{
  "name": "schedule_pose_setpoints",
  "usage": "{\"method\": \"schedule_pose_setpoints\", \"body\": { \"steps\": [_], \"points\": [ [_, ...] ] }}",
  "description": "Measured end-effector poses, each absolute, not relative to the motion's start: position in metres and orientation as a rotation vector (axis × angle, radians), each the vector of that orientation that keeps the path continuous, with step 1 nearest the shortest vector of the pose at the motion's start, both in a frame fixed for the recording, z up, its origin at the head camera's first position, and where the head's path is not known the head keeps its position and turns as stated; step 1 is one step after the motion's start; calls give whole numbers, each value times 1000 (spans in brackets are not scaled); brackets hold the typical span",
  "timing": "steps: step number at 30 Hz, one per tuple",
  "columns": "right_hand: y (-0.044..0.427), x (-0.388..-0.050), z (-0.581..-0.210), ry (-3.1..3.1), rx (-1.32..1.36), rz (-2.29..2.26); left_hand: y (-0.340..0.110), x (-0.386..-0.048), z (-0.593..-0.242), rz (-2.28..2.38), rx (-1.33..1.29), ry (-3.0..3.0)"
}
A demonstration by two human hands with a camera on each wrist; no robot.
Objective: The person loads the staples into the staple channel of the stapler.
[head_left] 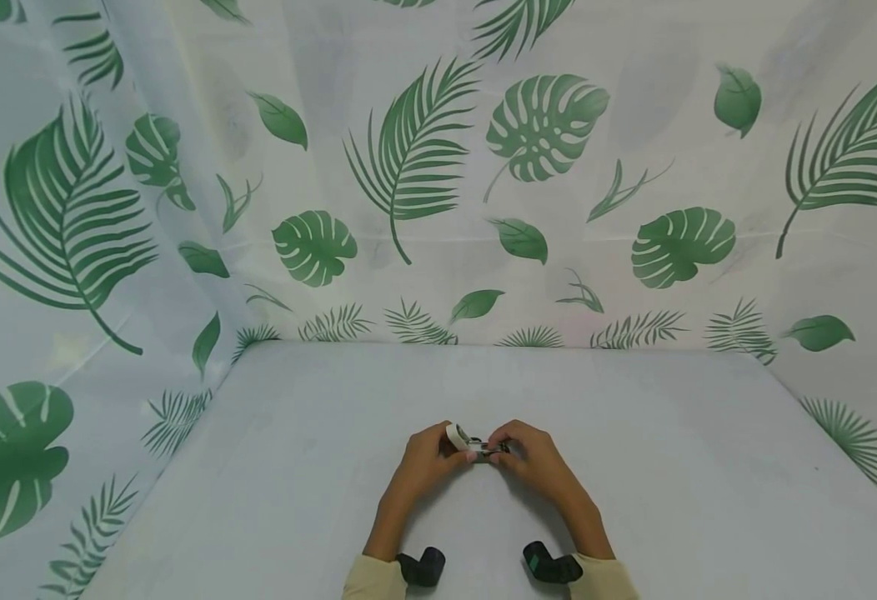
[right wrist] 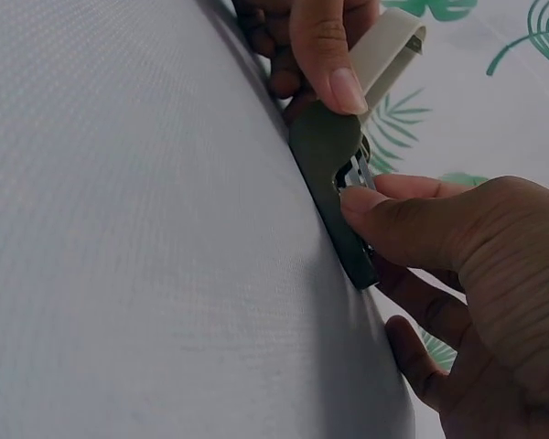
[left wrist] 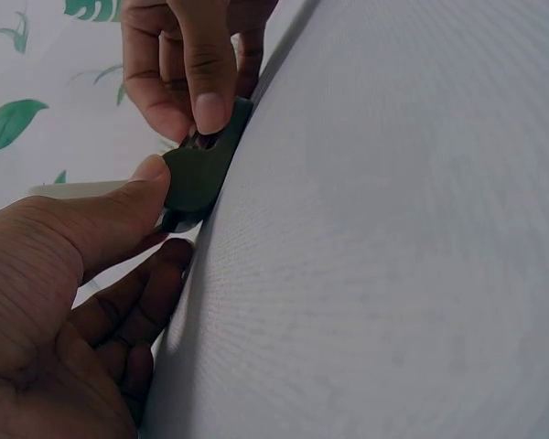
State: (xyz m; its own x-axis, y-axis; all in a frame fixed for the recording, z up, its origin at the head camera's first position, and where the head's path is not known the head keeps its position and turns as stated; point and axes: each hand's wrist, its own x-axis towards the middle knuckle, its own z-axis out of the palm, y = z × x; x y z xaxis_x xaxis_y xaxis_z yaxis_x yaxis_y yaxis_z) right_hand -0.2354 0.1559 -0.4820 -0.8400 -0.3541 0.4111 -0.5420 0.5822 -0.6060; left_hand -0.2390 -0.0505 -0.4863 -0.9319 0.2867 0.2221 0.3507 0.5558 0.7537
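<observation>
At one white table (head_left: 296, 467): left hand (head_left: 425, 461) and right hand (head_left: 534, 457), both pinching one green-and-cream device (left wrist: 196, 176).

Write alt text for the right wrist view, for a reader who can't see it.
A person's left grip, at the top, and right grip, at the right, hold what looks like a small stapler with a dark green base, its cream arm angled up and metal parts exposed. A pale surface fills the left; leaf-print fabric hangs behind.
</observation>
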Motion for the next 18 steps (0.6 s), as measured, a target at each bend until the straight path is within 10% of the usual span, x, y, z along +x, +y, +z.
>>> {"method": "schedule_pose_setpoints", "body": {
  "steps": [18],
  "points": [
    [166,-235,-485,-2704,411,1223,-58,-232,-485,-1560,-516,-2653]
  ]
}}
